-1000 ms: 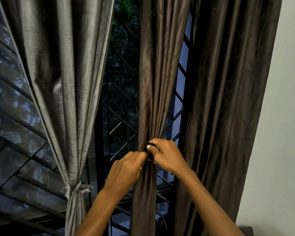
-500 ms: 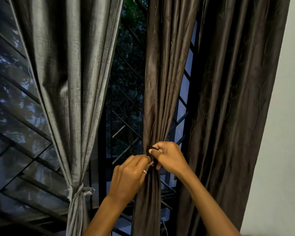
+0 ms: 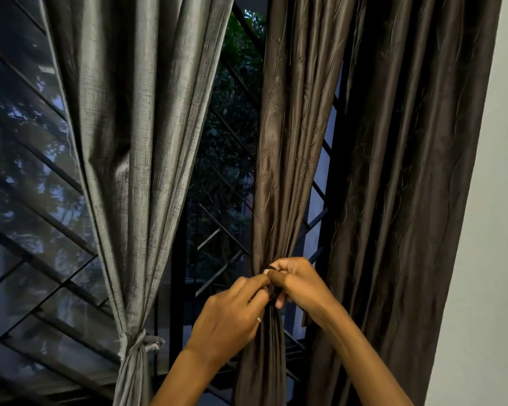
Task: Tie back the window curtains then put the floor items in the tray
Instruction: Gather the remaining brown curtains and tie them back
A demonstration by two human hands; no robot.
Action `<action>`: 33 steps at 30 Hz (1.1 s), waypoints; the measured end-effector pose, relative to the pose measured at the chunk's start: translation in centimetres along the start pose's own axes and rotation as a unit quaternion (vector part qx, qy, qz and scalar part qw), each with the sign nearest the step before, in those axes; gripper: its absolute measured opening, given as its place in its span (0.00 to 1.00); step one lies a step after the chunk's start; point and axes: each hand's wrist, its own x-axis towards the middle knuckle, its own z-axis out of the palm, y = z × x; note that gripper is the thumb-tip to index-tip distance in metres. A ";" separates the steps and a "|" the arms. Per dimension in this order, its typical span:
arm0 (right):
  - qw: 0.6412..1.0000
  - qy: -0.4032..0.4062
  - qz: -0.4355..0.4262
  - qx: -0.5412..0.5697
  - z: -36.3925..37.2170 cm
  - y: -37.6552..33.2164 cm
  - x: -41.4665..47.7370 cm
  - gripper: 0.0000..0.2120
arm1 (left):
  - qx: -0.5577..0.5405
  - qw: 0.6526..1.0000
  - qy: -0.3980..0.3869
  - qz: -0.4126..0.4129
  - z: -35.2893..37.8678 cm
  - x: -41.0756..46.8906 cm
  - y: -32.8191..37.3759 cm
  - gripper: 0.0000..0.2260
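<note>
A brown curtain (image 3: 288, 148) hangs in the middle, gathered into a narrow bunch at waist height. Both hands meet at that bunch. My left hand (image 3: 232, 315) pinches a dark tie band (image 3: 272, 290) from the left, and my right hand (image 3: 299, 284) grips the same band from the right, fingers curled round it. The band is mostly hidden by the fingers. To the left, a grey curtain (image 3: 135, 142) is bound low down with a knotted grey tie (image 3: 137, 344). No tray or floor items are in view.
A second, wider brown curtain (image 3: 405, 186) hangs loose at the right against a pale wall (image 3: 487, 230). Behind the curtains a window with a dark diagonal metal grille (image 3: 217, 230) shows foliage outside.
Both hands stay at the gathered brown curtain and have shifted slightly, working the tie band. The camera view has drifted a little, moving the scene down and to the right.
</note>
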 end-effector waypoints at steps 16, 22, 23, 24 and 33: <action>0.989 0.051 -0.040 -0.130 0.1 0.9 -0.8 0.03 | 0.115 0.988 -0.045 0.088 -0.4 1.2 0.8 0.14; 0.985 0.023 -0.081 -0.151 -0.3 1.7 -1.2 0.04 | 0.066 0.987 -0.127 0.078 -1.4 2.1 0.3 0.02; 0.980 0.011 -0.090 -0.174 -0.4 1.7 -1.3 0.05 | 0.049 0.986 -0.149 0.060 -1.4 2.4 0.0 0.08; 0.975 0.001 -0.102 -0.199 -0.5 1.8 -1.3 0.07 | 0.034 0.982 -0.179 0.050 -1.4 2.4 -0.2 0.11; 0.952 0.044 -0.195 -0.232 0.1 2.9 -2.5 0.05 | -0.080 0.960 -0.268 -0.019 -2.0 4.9 -1.0 0.07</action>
